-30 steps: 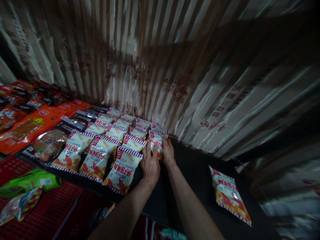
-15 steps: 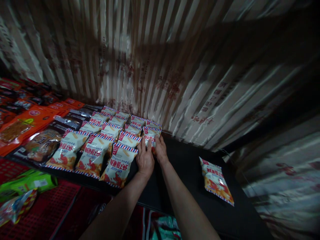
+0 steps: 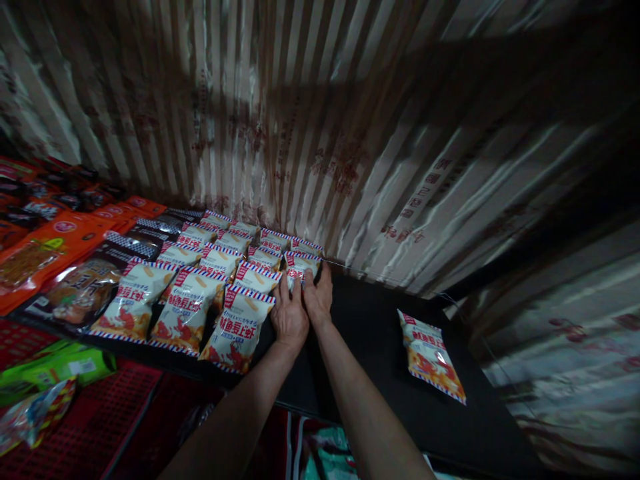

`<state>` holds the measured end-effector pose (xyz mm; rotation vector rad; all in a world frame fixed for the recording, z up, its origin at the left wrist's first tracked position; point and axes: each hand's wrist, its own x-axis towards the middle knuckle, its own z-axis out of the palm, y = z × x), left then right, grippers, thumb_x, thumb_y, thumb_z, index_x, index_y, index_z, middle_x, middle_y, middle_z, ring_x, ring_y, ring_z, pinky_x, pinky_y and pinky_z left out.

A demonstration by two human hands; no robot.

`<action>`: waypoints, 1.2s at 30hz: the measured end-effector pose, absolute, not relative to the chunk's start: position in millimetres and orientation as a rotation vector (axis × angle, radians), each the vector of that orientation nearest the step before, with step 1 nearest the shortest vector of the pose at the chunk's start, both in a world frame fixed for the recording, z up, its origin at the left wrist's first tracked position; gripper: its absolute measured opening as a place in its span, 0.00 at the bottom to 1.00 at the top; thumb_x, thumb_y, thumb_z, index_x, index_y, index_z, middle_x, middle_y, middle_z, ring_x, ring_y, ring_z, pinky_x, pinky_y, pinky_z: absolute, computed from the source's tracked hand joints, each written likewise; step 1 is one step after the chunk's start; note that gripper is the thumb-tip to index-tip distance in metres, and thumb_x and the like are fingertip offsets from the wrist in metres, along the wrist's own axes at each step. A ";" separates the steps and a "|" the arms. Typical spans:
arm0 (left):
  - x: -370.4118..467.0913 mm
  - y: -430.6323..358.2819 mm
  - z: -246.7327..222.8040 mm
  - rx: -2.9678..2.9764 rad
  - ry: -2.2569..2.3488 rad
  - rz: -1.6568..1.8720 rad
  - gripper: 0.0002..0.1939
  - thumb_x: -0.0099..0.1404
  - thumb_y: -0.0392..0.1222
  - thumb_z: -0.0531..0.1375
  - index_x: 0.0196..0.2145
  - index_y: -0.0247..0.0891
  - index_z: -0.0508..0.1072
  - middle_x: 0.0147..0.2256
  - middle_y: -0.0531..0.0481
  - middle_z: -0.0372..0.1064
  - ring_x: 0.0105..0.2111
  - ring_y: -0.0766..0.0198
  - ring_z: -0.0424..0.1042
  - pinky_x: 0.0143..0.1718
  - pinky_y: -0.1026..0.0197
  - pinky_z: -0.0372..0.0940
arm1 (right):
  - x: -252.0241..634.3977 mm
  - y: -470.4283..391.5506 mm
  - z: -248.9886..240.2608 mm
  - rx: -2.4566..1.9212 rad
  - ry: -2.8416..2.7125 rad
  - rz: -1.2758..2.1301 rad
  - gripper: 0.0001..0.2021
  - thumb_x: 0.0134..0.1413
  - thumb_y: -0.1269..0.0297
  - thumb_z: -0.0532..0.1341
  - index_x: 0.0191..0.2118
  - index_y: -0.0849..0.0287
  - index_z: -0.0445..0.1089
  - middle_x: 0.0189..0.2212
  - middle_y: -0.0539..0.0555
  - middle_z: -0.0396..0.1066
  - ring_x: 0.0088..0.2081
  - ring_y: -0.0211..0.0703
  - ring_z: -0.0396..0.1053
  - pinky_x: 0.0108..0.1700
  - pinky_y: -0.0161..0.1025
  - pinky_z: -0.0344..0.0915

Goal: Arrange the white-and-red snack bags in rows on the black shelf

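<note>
A small white snack bag with a red-and-blue striped edge lies at the right end of the rows, its lower part covered by my hands. My left hand rests at its lower left edge, fingers stretched forward and touching it. On the right side my right hand is open, its thumb by the bag's bottom and its fingers reaching along the side. Just left of my hands leans a matching front bag. Several more of the same kind stand in rows behind and beside it.
One matching bag lies apart on the black shelf to the right. Brown packs and orange packs fill the left. Below are a red crate and green packets. Striped curtain hangs behind.
My right hand has shifted slightly, its fingers spreading from the bag's right side and its thumb now nearer the bottom. The left hand stays almost in place; the bags look unmoved.
</note>
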<state>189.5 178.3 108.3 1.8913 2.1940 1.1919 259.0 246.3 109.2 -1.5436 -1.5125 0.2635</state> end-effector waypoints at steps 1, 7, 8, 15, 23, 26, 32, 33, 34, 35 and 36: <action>189.2 178.2 108.4 1.888 2.194 1.185 0.23 0.64 0.35 0.51 0.57 0.41 0.63 0.60 0.40 0.54 0.54 0.51 0.60 0.48 0.53 0.66 | 257.6 245.9 113.9 -1.534 -1.540 0.219 0.29 0.57 0.53 0.49 0.62 0.58 0.51 0.60 0.60 0.54 0.61 0.51 0.52 0.60 0.52 0.50; 187.8 176.5 109.5 1.883 2.176 1.160 0.26 0.62 0.32 0.52 0.58 0.43 0.61 0.60 0.41 0.53 0.53 0.52 0.60 0.46 0.54 0.67 | 253.2 257.0 127.4 -1.529 -1.626 0.177 0.22 0.57 0.54 0.50 0.54 0.57 0.65 0.60 0.58 0.54 0.62 0.52 0.49 0.61 0.53 0.49; 187.7 176.2 109.7 1.888 2.170 1.160 0.25 0.62 0.32 0.52 0.57 0.42 0.62 0.60 0.41 0.53 0.54 0.52 0.59 0.46 0.54 0.67 | 253.0 258.9 127.8 -1.537 -1.631 0.196 0.21 0.57 0.55 0.50 0.53 0.58 0.66 0.60 0.58 0.55 0.61 0.52 0.50 0.61 0.52 0.49; 186.9 174.7 109.0 1.906 2.147 1.180 0.24 0.63 0.32 0.50 0.56 0.39 0.64 0.60 0.40 0.54 0.54 0.50 0.59 0.47 0.52 0.65 | 249.5 257.0 132.6 -1.614 -1.602 0.281 0.22 0.59 0.59 0.48 0.54 0.62 0.65 0.59 0.61 0.56 0.61 0.50 0.51 0.61 0.48 0.49; 187.2 175.2 103.4 1.918 2.086 1.369 0.22 0.64 0.34 0.50 0.56 0.40 0.64 0.60 0.43 0.53 0.57 0.50 0.55 0.52 0.50 0.62 | 248.8 245.1 128.0 -1.614 -1.582 0.244 0.23 0.58 0.57 0.49 0.58 0.57 0.60 0.62 0.58 0.52 0.62 0.51 0.49 0.61 0.51 0.50; 186.7 175.5 101.6 1.990 2.005 1.448 0.22 0.64 0.35 0.50 0.56 0.38 0.64 0.60 0.44 0.55 0.57 0.52 0.56 0.54 0.52 0.60 | 251.0 234.3 128.6 -1.600 -1.598 0.208 0.23 0.58 0.59 0.49 0.58 0.58 0.61 0.62 0.58 0.51 0.63 0.51 0.48 0.61 0.50 0.49; 186.7 175.7 99.6 2.170 1.766 1.523 0.18 0.63 0.33 0.51 0.49 0.36 0.70 0.57 0.42 0.60 0.57 0.55 0.57 0.57 0.50 0.57 | 276.7 201.1 128.8 -1.619 -1.632 0.124 0.22 0.58 0.60 0.48 0.56 0.61 0.62 0.61 0.60 0.54 0.62 0.50 0.50 0.61 0.51 0.50; 187.7 173.4 99.5 2.193 1.732 1.503 0.18 0.62 0.31 0.50 0.48 0.35 0.71 0.57 0.41 0.61 0.57 0.55 0.57 0.57 0.50 0.57 | 284.2 194.8 128.9 -1.634 -1.625 0.101 0.23 0.58 0.60 0.47 0.56 0.63 0.62 0.60 0.61 0.55 0.62 0.50 0.51 0.61 0.51 0.50; 189.2 169.9 99.6 2.207 1.702 1.477 0.18 0.61 0.30 0.50 0.47 0.35 0.71 0.56 0.41 0.62 0.57 0.55 0.58 0.57 0.50 0.57 | 292.4 188.5 129.4 -1.650 -1.614 0.077 0.23 0.58 0.61 0.47 0.56 0.64 0.62 0.60 0.62 0.56 0.61 0.50 0.51 0.61 0.51 0.50; 191.6 165.0 100.0 2.210 1.672 1.451 0.19 0.60 0.28 0.49 0.46 0.34 0.71 0.55 0.40 0.63 0.57 0.56 0.59 0.57 0.50 0.58 | 301.3 182.2 130.3 -1.667 -1.601 0.052 0.23 0.58 0.61 0.47 0.55 0.65 0.62 0.60 0.63 0.56 0.61 0.50 0.52 0.60 0.50 0.51; 195.1 159.0 100.6 2.202 1.639 1.425 0.20 0.59 0.27 0.48 0.46 0.33 0.71 0.54 0.40 0.64 0.56 0.56 0.60 0.57 0.51 0.58 | 310.8 175.9 131.5 -1.685 -1.584 0.024 0.23 0.58 0.61 0.47 0.55 0.66 0.62 0.60 0.63 0.56 0.61 0.50 0.52 0.60 0.50 0.51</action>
